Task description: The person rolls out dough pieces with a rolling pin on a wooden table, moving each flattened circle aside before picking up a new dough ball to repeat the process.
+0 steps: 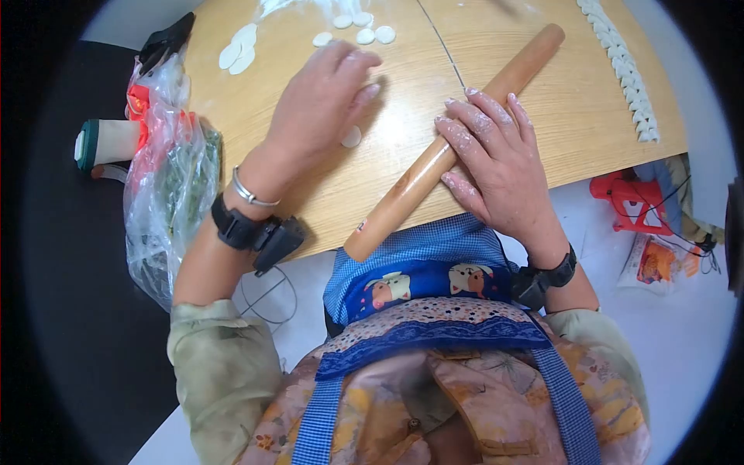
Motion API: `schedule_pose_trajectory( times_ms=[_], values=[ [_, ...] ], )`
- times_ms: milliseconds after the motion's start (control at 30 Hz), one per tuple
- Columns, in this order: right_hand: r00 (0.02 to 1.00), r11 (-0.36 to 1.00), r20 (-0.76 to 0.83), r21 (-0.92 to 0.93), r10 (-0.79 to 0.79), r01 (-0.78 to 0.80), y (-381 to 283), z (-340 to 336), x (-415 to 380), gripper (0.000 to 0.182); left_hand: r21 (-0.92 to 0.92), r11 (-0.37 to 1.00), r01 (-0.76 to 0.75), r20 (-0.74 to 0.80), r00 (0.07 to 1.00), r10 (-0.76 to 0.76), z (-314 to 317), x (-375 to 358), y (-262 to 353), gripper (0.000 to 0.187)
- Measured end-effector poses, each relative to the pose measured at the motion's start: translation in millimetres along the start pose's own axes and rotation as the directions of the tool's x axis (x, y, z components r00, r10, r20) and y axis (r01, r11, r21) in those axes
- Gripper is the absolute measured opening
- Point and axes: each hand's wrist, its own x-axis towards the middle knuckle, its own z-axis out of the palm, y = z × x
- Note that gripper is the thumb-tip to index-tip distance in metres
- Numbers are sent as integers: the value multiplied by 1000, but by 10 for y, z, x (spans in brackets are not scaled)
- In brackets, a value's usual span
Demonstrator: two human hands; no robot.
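My left hand is over the wooden table, its thumb and fingers apart, with nothing visible between them. A small white dough disc lies just below its fingers. My right hand is floury; its fingers drape over the middle of a wooden rolling pin, with the thumb on the near side. The pin lies diagonally, its lower end reaching the table's front edge. Several small dough discs are beyond my left hand. Larger flat dough rounds overlap at the upper left.
A braided-looking row of white dough pieces runs along the table's right side. Clear plastic bags with greens hang at the left edge, near a green-and-white cylinder. A red object is below the table at right.
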Motion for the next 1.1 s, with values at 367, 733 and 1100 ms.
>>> schedule_pose_trajectory(
  times_ms=[367,733,1100],
  values=[
    [999,1000,-38,21,0,1,37,18,0,59,283,946,-157,115,985,129,129,144,-55,62],
    [1000,1000,-31,31,5,-4,24,4,-10,58,380,911,-163,126,984,124,235,184,44,64],
    [998,994,-33,97,44,-40,5,-15,-28,54,393,915,88,-9,996,-92,-121,-236,-400,67]
  ],
)
